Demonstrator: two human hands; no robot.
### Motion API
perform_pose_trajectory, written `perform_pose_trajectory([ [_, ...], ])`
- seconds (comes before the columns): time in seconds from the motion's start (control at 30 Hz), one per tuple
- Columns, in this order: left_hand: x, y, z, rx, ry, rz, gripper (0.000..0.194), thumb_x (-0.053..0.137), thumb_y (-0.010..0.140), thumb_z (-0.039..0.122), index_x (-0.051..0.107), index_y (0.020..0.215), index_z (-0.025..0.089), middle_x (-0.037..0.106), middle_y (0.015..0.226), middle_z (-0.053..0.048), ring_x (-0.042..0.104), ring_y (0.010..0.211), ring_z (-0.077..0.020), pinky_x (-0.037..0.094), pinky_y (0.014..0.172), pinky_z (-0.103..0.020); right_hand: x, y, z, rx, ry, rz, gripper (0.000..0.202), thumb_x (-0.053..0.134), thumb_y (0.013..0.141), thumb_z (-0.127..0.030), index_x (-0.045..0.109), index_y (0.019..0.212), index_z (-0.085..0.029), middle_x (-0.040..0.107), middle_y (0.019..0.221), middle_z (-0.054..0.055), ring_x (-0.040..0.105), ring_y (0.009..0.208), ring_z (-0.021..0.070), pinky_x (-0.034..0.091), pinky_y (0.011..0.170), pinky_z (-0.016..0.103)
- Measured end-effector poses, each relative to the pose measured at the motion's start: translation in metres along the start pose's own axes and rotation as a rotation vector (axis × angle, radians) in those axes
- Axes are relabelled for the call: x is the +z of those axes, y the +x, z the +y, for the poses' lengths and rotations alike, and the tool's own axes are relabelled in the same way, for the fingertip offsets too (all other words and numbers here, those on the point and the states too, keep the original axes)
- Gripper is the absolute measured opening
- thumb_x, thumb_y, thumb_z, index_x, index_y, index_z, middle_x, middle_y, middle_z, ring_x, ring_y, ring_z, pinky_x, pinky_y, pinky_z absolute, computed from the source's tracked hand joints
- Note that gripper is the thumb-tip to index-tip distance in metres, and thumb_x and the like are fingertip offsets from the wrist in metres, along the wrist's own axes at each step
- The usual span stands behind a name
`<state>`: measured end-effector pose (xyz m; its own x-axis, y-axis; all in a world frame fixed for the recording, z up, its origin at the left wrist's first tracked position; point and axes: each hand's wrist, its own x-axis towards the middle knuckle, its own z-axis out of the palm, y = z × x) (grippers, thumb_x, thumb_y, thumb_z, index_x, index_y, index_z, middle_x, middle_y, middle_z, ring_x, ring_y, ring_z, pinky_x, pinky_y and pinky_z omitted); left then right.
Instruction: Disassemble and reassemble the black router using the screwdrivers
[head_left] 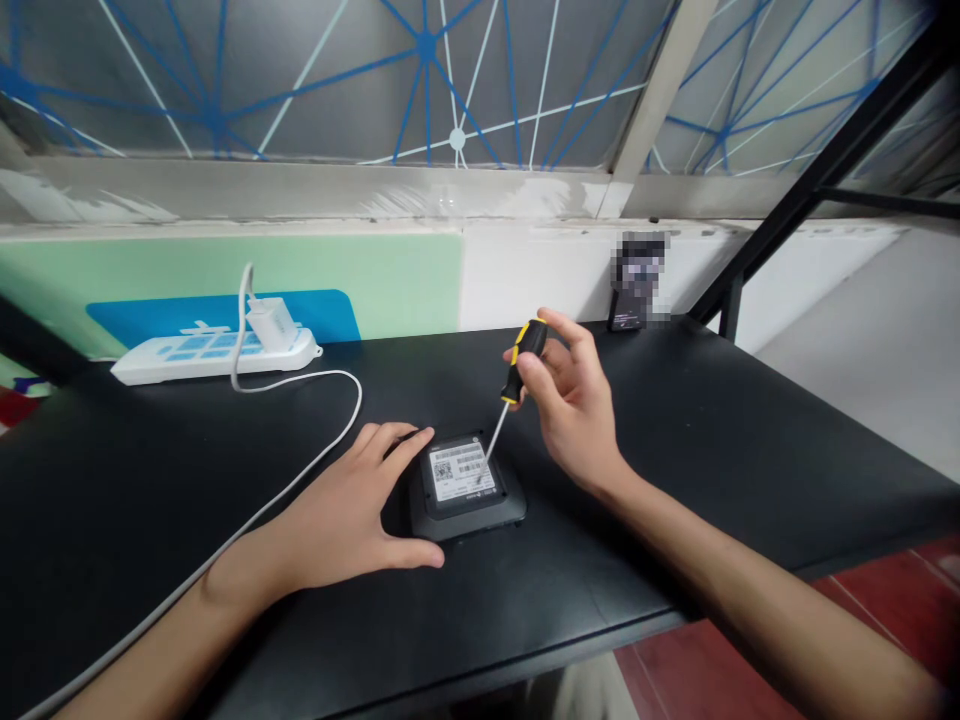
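Note:
A flat black square device (459, 500) with rounded corners lies on the black table, its printed label (459, 472) with a QR code facing up. My left hand (352, 510) rests at the device's left side, thumb and fingers spread around that edge. Above the device, my right hand (574, 400) grips a screwdriver (529, 350) by its black and yellow handle. The metal shaft slants down to the left, its tip over the right part of the label. Whether the tip touches the surface I cannot tell.
A white power strip (217, 350) with a plugged-in white charger (271, 322) lies at the back left. Its white cable (330, 440) runs forward past my left arm. A phone (636, 285), partly blurred, leans on the wall at the back right. Black metal frame bars (787, 220) rise at the right.

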<state>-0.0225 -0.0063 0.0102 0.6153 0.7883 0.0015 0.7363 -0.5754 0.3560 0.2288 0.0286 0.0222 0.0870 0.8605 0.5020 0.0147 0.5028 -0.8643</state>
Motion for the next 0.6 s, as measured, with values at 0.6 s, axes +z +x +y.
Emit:
perform_pose_trajectory([
  [0.6, -0.003, -0.001, -0.002, 0.014, -0.012, 0.018, 0.102, 0.074, 0.077, 0.072, 0.033, 0.158, 0.026, 0.044, 0.155, -0.016, 0.045, 0.139, -0.0418, 0.042, 0.113, -0.061, -0.02, 0.008, 0.011, 0.203, -1.364, -0.437, 0.045, 0.054, 0.094, -0.035, 0.06, 0.139, -0.029, 0.071, 0.115, 0.012, 0.073, 0.092, 0.0316, 0.051, 0.072, 0.039],
])
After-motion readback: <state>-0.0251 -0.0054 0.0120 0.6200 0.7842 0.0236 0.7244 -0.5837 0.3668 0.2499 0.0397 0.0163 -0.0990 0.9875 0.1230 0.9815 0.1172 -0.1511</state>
